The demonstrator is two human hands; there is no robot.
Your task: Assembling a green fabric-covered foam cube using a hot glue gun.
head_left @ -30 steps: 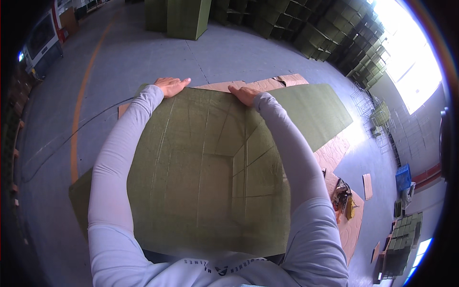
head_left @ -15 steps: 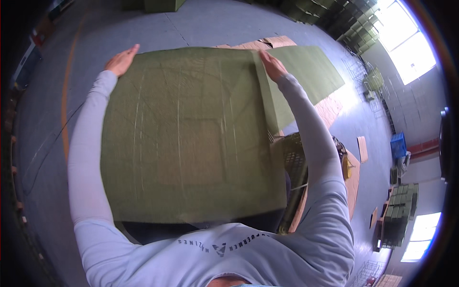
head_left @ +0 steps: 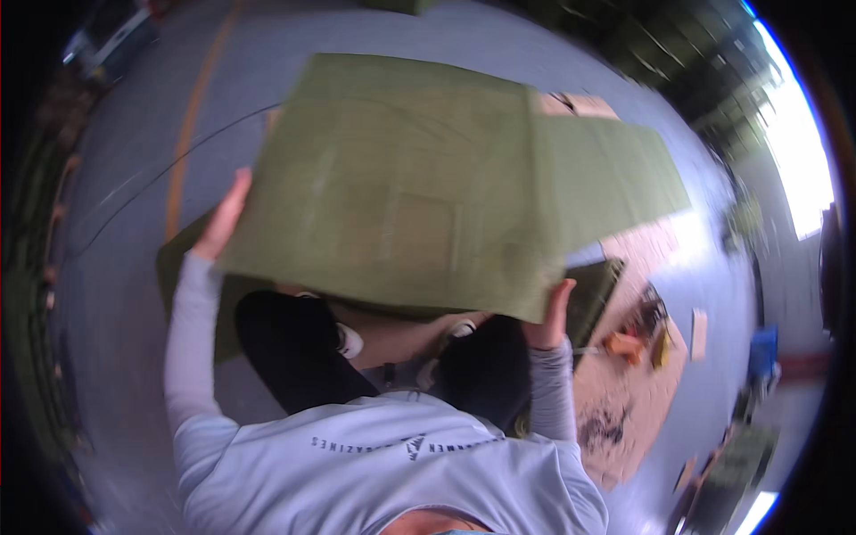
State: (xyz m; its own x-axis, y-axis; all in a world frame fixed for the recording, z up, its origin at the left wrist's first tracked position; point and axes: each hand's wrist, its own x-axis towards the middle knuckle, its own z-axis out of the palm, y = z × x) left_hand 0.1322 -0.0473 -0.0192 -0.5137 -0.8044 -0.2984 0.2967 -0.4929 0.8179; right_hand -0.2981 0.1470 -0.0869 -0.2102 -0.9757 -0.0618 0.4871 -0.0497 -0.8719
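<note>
A large olive-green, partly see-through mesh sheet [head_left: 357,169] stretches in front of me above my bent legs, blurred by motion. My left hand [head_left: 223,218] is at its near left edge, fingers pointing up along the side, the edge held against the palm. At the near right corner, my right hand [head_left: 548,316] grips the edge, with fingertips showing above it. A second green sheet [head_left: 615,174] extends from beneath the right side. Brown shapes show dimly through the mesh. The undersides of both grips are hidden.
Flattened cardboard [head_left: 624,401] lies on the floor at right, with an orange tool [head_left: 624,346] and a yellow thing [head_left: 661,348] on it. Dark green material [head_left: 196,267] is beside my left leg. A blue crate [head_left: 763,350] stands farther right. A cable [head_left: 205,143] crosses the floor.
Both hands have come from the sheet's far corners to its near corners. The sheet has shifted away from me and tilted, uncovering my legs and shoes. My view has turned slightly.
</note>
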